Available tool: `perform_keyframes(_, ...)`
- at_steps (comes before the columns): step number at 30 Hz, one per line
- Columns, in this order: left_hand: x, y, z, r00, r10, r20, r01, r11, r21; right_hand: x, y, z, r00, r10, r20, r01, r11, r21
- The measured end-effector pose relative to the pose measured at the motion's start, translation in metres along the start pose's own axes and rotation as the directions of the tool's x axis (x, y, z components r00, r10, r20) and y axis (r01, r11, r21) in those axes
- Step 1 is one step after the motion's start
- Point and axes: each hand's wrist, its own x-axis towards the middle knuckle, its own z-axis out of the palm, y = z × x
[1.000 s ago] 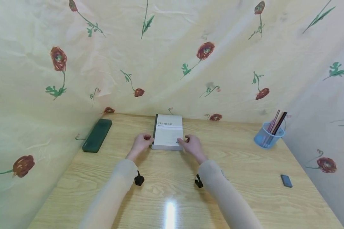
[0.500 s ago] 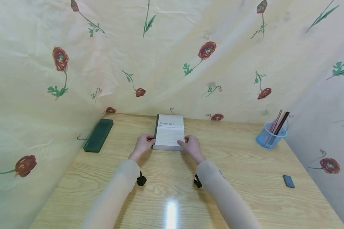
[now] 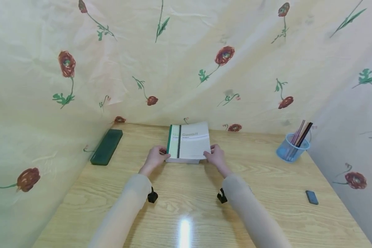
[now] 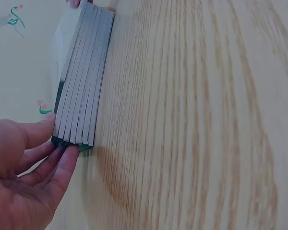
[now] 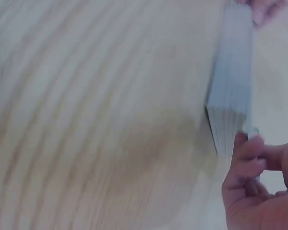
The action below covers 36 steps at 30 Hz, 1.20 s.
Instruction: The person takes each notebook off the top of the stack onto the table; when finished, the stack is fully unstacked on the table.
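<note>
Light wood-grain table (image 3: 186, 206) with glossy finish, closed in on three sides by cream fabric (image 3: 179, 62) printed with red flowers and green stems, creased and hanging loose.

Left hand (image 3: 155, 157) sits at the near-left corner of the notebook (image 3: 189, 144); in the left wrist view its fingers (image 4: 62, 165) are only slightly bent and press against the spine corner, thumb on the top edge. Right hand (image 3: 216, 156) is at the near-right corner, fingers curled onto the cover's edge; the right wrist view is blurred but shows the fingertips (image 5: 247, 148) hooked over the corner of the page block. The cover appears lifted off the pages on the right side, with a green inner strip showing beside the dark spine.

Notebook lies at table centre, towards the back, close to the fabric. Rectangular, thick, pale grey ruled cover with the printed word "Gambit"; page block shows grey banded layers from the side. Beige sleeves (image 3: 124, 206) cover both arms, with a small black camera unit at each wrist.

Outward: a flat dark green rectangular case (image 3: 106, 146) lies far left against the fabric. A round blue mesh cup (image 3: 291, 150) holding thin sticks, pink and dark, stands at the right back. A small dark oblong (image 3: 311, 197) lies near the right edge, well apart from everything.
</note>
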Motion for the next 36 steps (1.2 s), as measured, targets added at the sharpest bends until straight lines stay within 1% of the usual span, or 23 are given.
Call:
perform_keyframes(1,0.001,-0.001,0.0,1.0,-0.002,0.0,0.002,1.0,-0.003,0.001,0.003,-0.006,1.0,0.016,0.011,-0.017,0.999,0.052)
perform_keyframes(3,0.002,-0.002,0.0,1.0,-0.003,0.0,0.003,1.0,-0.008,0.002,0.008,-0.019,0.998,0.051,0.035,-0.056,0.985,0.165)
perform_keyframes(5,0.003,-0.003,0.0,1.0,-0.007,-0.004,0.007,1.0,-0.011,0.002,0.013,-0.034,0.996,0.078,0.034,-0.083,0.968,0.237)
perform_keyframes(7,0.003,-0.004,0.0,1.0,-0.011,-0.005,0.011,1.0,-0.014,0.002,0.019,-0.049,0.996,0.087,0.029,-0.092,0.954,0.284)
perform_keyframes(11,0.004,-0.003,0.0,1.0,-0.027,-0.006,0.027,0.999,-0.023,0.0,0.034,-0.083,0.995,0.099,0.027,-0.102,0.941,0.322)
perform_keyframes(19,0.005,-0.005,-0.001,0.999,-0.039,-0.006,0.039,0.999,-0.036,-0.006,0.073,-0.147,0.994,0.1,0.03,-0.105,0.945,0.311)
perform_keyframes(22,0.005,-0.006,0.0,0.999,-0.036,-0.006,0.035,0.999,-0.035,-0.01,0.088,-0.167,0.993,0.112,0.029,-0.115,0.945,0.308)
perform_keyframes(25,0.005,-0.006,0.0,0.999,-0.037,-0.005,0.037,0.999,-0.04,-0.015,0.1,-0.183,0.992,0.121,0.029,-0.125,0.953,0.277)
perform_keyframes(29,0.005,-0.006,-0.001,0.999,-0.039,-0.006,0.039,0.998,-0.044,-0.021,0.117,-0.2,0.989,0.138,0.05,-0.146,0.967,0.21)
perform_keyframes(33,0.004,-0.007,-0.001,0.999,-0.037,-0.01,0.036,0.999,-0.039,-0.024,0.133,-0.209,0.982,0.176,0.065,-0.184,0.967,0.175)
perform_keyframes(36,0.003,-0.007,0.0,0.999,-0.035,-0.012,0.035,0.999,-0.038,-0.025,0.143,-0.214,0.976,0.211,0.051,-0.216,0.968,0.132)
